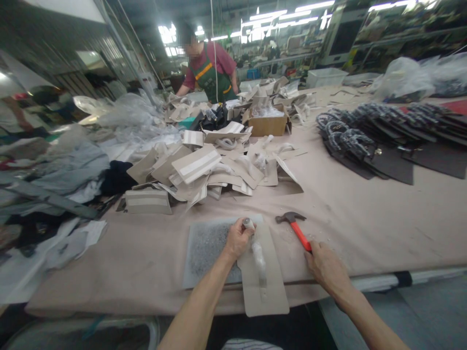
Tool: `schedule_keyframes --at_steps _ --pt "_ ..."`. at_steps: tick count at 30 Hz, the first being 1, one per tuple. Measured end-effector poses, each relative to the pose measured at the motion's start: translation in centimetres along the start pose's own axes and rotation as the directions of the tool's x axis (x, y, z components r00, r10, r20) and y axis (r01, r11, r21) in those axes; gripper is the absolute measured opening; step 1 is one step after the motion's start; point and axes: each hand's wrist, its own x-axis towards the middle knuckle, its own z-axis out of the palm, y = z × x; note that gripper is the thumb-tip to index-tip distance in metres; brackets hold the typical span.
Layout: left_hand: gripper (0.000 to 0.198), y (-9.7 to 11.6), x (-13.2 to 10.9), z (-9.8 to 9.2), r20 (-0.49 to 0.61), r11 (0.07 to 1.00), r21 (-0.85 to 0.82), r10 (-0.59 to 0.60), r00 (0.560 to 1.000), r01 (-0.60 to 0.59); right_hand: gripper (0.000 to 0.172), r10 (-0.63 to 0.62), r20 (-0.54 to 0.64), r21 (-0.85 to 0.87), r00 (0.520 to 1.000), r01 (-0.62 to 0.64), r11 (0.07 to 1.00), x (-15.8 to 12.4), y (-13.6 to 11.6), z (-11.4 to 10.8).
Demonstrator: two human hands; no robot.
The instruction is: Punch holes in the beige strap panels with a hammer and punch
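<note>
My left hand [240,239] pinches the upper end of a bag handle [259,257] wrapped in white padding. That handle lies along a beige bag panel [272,291], which overlaps a speckled grey board [206,245] and juts past the table's front edge. To the right, my right hand [328,270] is closed around the orange grip of a claw hammer [301,236]. The hammer's head lies over the table, apart from the panel. Fingers of my left hand partly cover the handle's tip.
A loose heap of beige panels with handles [204,165] spreads behind the board. Dark panels with wrapped handles [386,141] lie stacked at the right. A cardboard box [268,121] stands farther back, near a person in an apron [215,73]. Plastic and cloth [73,165] crowd the left.
</note>
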Motion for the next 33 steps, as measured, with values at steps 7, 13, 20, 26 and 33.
schedule_keyframes --at_steps 7,13,20,26,33 --pt "0.014 -0.3 0.7 0.1 0.067 0.998 0.056 0.031 0.997 -0.035 0.011 0.134 0.527 0.728 0.839 -0.527 0.438 1.0 -3.1 -2.9" --pt "0.012 0.4 0.1 0.0 0.112 0.974 0.189 0.101 0.989 -0.121 0.025 0.087 0.352 0.839 0.932 -0.355 0.413 0.1 -6.6 -6.1" --pt "0.009 0.5 -0.8 0.2 0.092 0.948 0.271 0.145 0.985 -0.165 0.023 -0.286 -0.087 0.203 0.954 0.298 0.933 -1.0 -7.2 -9.6" --pt "0.012 0.6 -0.4 0.1 0.134 0.935 0.293 0.168 0.977 -0.201 0.03 -0.263 -0.362 0.179 0.895 0.343 0.922 -0.8 -7.4 -15.2" --pt "0.011 0.4 -0.4 0.1 0.137 0.932 0.315 0.14 0.981 -0.178 0.031 -0.296 -0.384 0.183 0.875 0.386 0.904 -1.7 -7.7 -11.9"
